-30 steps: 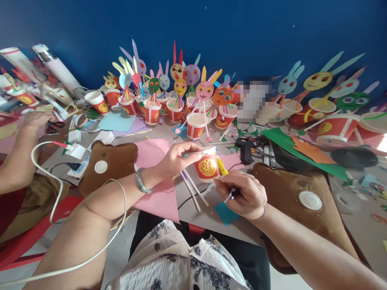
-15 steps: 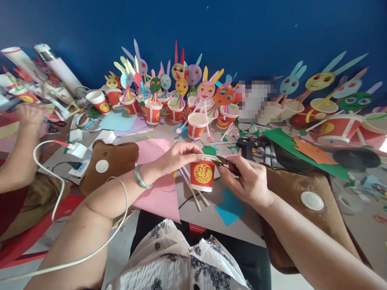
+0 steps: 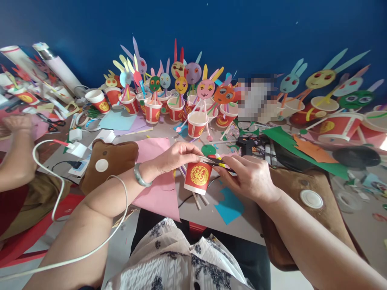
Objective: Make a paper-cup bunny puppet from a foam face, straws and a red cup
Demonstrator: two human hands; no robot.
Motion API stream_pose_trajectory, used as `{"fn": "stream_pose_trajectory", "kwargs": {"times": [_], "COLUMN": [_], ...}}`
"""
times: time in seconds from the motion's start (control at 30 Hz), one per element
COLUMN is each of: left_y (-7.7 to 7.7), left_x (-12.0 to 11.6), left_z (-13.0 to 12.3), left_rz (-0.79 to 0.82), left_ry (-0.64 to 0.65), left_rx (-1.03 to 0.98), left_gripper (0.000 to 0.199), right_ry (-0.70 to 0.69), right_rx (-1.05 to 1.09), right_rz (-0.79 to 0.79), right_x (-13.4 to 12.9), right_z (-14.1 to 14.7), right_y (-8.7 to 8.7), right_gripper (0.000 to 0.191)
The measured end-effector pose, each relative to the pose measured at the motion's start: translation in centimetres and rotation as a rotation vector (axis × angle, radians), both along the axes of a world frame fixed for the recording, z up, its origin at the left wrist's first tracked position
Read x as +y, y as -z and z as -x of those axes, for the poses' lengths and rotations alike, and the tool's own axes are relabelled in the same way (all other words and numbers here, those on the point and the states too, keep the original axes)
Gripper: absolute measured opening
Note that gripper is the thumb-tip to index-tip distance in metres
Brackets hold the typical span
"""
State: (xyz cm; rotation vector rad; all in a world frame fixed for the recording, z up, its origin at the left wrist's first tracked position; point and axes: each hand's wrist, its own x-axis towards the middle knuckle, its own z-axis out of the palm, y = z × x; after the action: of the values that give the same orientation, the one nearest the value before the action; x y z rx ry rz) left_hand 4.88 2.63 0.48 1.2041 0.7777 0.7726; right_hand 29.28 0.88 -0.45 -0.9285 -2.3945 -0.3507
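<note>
In front of me a red and white paper cup (image 3: pixel 197 178) with a gold emblem is held tilted above the table. My left hand (image 3: pixel 179 158) pinches its rim from the left, fingers closed. My right hand (image 3: pixel 252 177) is closed round a pair of dark scissors (image 3: pixel 215 162), whose blades lie at the cup's rim. Whether the blades bite into the rim cannot be made out. Just behind the cup is a green paper disc (image 3: pixel 208 150). Thin pale sticks (image 3: pixel 197 201) lie under the cup, and a torn blue paper piece (image 3: pixel 229 206) is to its right.
Finished cups with paper rabbit faces (image 3: pixel 206 89) line the back by the blue wall. Brown cushion-like pouches (image 3: pixel 110 159) lie left and right. Pink paper (image 3: pixel 160 193) is at left, a black glue gun (image 3: pixel 246 144) behind my right hand. Another person's hand (image 3: pixel 18 123) is far left.
The cup has tilted, its base swinging left and slightly down. The scissors have moved further across the rim. At far left the other person's hand has shifted left.
</note>
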Motion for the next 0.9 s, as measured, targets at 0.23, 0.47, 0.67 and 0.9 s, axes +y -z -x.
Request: {"fn": "stream_pose_trajectory", "kwargs": {"times": [0.23,0.47,0.67,0.9], "left_y": [0.2,0.1,0.2,0.5], "left_x": [0.0,0.0,-0.1,-0.1], "left_z": [-0.1,-0.1,-0.1,-0.2], "left_rz": [-0.043,-0.042,-0.034,-0.018], "left_ry": [-0.009,0.007,0.019,0.040], "left_rx": [0.014,0.028,0.075,0.072], "left_gripper": [0.010,0.011,0.013,0.014], "right_ry": [-0.010,-0.031,-0.065,-0.074], "right_rx": [-0.038,-0.074,-0.083,-0.104], "right_rz": [-0.048,-0.065,-0.006,-0.008], "right_x": [-0.2,-0.2,-0.2,-0.2], "right_z": [0.1,0.1,-0.1,0.0], "right_y": [-0.4,-0.5,-0.7,-1.1], "right_gripper": [0.024,0.030,0.032,0.038]}}
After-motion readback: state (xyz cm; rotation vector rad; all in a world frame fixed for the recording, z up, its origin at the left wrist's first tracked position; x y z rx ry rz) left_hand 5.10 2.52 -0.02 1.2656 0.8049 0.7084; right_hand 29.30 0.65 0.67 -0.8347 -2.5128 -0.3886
